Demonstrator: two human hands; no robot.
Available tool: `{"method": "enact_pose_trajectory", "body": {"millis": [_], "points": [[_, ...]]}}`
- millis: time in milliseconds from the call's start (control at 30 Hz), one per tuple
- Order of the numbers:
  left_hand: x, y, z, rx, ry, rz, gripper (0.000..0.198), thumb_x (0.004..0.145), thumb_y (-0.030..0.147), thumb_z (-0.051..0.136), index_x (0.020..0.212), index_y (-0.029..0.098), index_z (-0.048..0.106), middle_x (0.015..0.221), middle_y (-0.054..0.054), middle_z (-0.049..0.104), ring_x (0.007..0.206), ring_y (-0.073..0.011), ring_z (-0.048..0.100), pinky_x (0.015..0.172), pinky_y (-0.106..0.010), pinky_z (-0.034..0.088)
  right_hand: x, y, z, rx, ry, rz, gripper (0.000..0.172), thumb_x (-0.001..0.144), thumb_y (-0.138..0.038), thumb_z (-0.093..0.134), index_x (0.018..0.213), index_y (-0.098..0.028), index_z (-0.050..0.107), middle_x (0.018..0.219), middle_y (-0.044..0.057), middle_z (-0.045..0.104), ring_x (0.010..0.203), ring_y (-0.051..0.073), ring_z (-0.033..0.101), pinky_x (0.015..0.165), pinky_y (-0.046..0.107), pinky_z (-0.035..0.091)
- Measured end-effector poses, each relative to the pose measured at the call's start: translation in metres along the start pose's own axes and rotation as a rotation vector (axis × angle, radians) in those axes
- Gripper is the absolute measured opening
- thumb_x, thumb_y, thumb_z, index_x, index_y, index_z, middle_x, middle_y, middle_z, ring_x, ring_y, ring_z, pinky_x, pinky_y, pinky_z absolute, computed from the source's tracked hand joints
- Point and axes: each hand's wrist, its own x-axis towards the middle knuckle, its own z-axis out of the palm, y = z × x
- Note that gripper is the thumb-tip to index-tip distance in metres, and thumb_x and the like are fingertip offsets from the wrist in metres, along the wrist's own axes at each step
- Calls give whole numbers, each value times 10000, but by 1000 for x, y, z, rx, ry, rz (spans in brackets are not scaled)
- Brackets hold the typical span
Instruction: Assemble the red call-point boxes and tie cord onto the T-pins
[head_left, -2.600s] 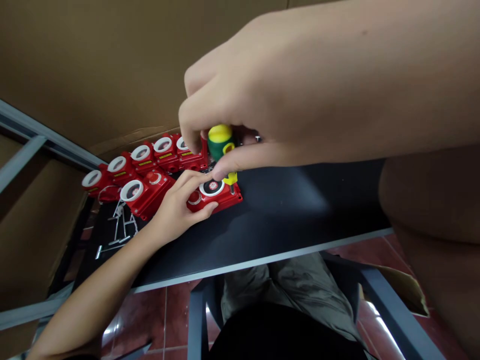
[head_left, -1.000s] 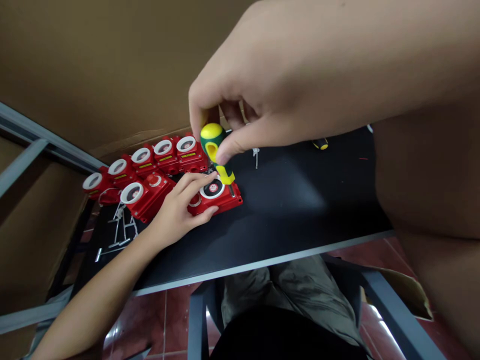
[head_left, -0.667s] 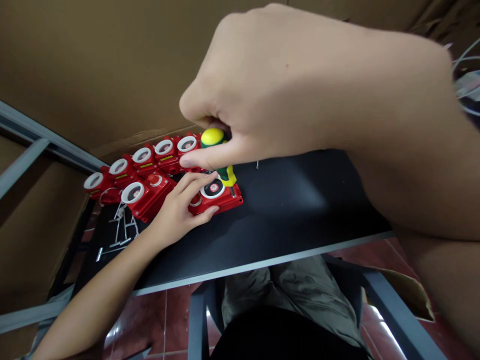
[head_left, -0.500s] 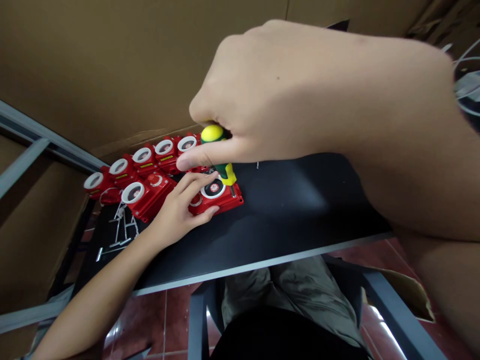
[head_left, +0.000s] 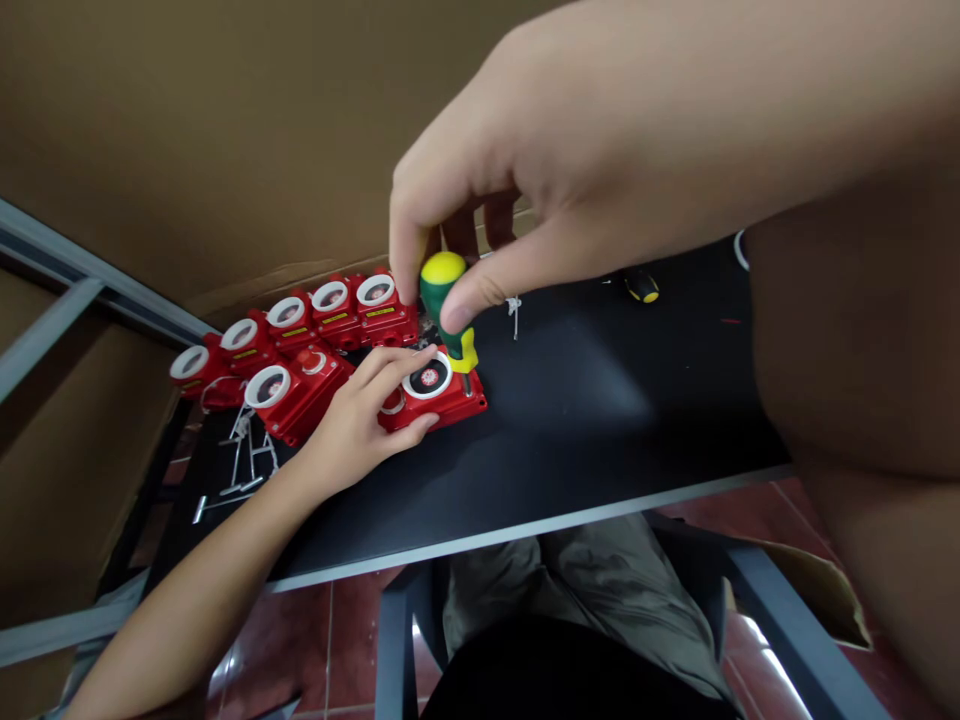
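A green and yellow screwdriver (head_left: 448,305) stands nearly upright, its handle pinched between the thumb and fingers of my right hand (head_left: 517,190). Its short shaft meets the right-hand end of a red box (head_left: 461,402) with a white-ringed black round window. My left hand (head_left: 367,405) spans this box from the left, fingers on its far side and thumb on its near side, pressing it to the black table (head_left: 570,420). Part of the box lies hidden under that hand. Whether the screwdriver tip sits in a screw cannot be made out.
Similar red boxes (head_left: 330,315) stand in a row at the back left, with another red box (head_left: 300,395) beside my left wrist. Metal T-shaped rods (head_left: 236,490) lie at the left. A black and yellow handle (head_left: 642,287) rests at the back right. Cardboard (head_left: 285,130) walls the rear.
My right hand has loosened from a closed fist to a fingertip pinch on the screwdriver handle, its wrist turned. My left hand and the box have stayed put.
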Motion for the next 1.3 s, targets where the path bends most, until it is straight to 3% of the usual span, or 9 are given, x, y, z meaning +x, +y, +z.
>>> {"method": "enact_pose_trajectory", "body": {"millis": [200, 467, 600, 700, 800, 900, 1000, 1133, 1300], "points": [[0, 0, 1, 13, 18, 14, 616, 1136, 341, 801, 1721, 268, 621, 1530, -119, 727, 1411, -294, 747, 1289, -450, 619, 14, -14, 6, -41, -50, 73, 266, 1153, -411, 754, 1332, -238, 848, 1002, -53, 744, 877, 145, 635, 933, 392, 531], [1, 2, 0, 1, -3, -15, 618, 1135, 363, 793, 1723, 271, 624, 1527, -125, 729, 1411, -309, 746, 1287, -476, 623, 3, -15, 19, -446, -10, 162, 937, 1199, -835, 211, 903, -141, 767, 720, 29, 559, 1208, 434, 778, 1009, 558, 604], [2, 3, -1, 13, -4, -21, 619, 1129, 348, 792, 1720, 262, 629, 1512, -126, 732, 1392, -304, 755, 1272, -454, 635, 15, -27, 20, -433, -12, 293, 1006, 1146, -914, 207, 776, -162, 763, 762, 83, 667, 1404, 474, 732, 1093, 588, 603], [1, 2, -1, 14, -8, -17, 628, 1133, 367, 789, 1730, 266, 621, 1518, -126, 731, 1402, -308, 753, 1290, -463, 625, 19, -29, 18, -409, -51, 364, 1067, 1115, -961, 179, 841, -149, 815, 841, 97, 724, 1328, 435, 759, 1046, 542, 594], [1, 2, -1, 14, -13, -38, 623, 1134, 393, 788, 1724, 266, 633, 1534, -135, 730, 1419, -326, 748, 1303, -492, 619, 12, -18, 15, -291, -36, 361, 1010, 1099, -992, 270, 1028, -159, 838, 947, 75, 744, 1021, 306, 765, 846, 426, 543], [1, 2, -1, 4, -6, -53, 608, 1128, 408, 797, 1701, 259, 658, 1536, -141, 736, 1419, -341, 750, 1294, -508, 626, 3, -5, 10, -74, -46, 171, 658, 1093, -814, 644, 1395, -249, 792, 1178, -1, 776, 902, 179, 674, 713, 348, 460], [1, 2, -1, -6, -6, -36, 623, 1132, 383, 795, 1723, 265, 636, 1523, -132, 740, 1408, -326, 755, 1286, -491, 630, 3, -2, 3, 18, -104, 46, 600, 1041, -457, 840, 1605, -292, 715, 1328, -63, 774, 978, 137, 672, 816, 308, 514], [1, 2, -1, 3, -2, -18, 624, 1139, 357, 792, 1734, 274, 622, 1529, -125, 731, 1408, -305, 749, 1292, -469, 622, 9, -12, -3, -19, -132, 111, 500, 1010, -194, 869, 1500, -271, 807, 1244, -75, 802, 982, 127, 685, 964, 351, 545], [1, 2, -1, -2, -15, -51, 620, 1139, 403, 790, 1726, 280, 632, 1533, -129, 724, 1409, -316, 742, 1292, -484, 621, 9, -14, -4, -17, -110, 128, 443, 999, -138, 874, 1423, -268, 864, 1116, -48, 816, 1012, 177, 711, 1014, 365, 564]]}}
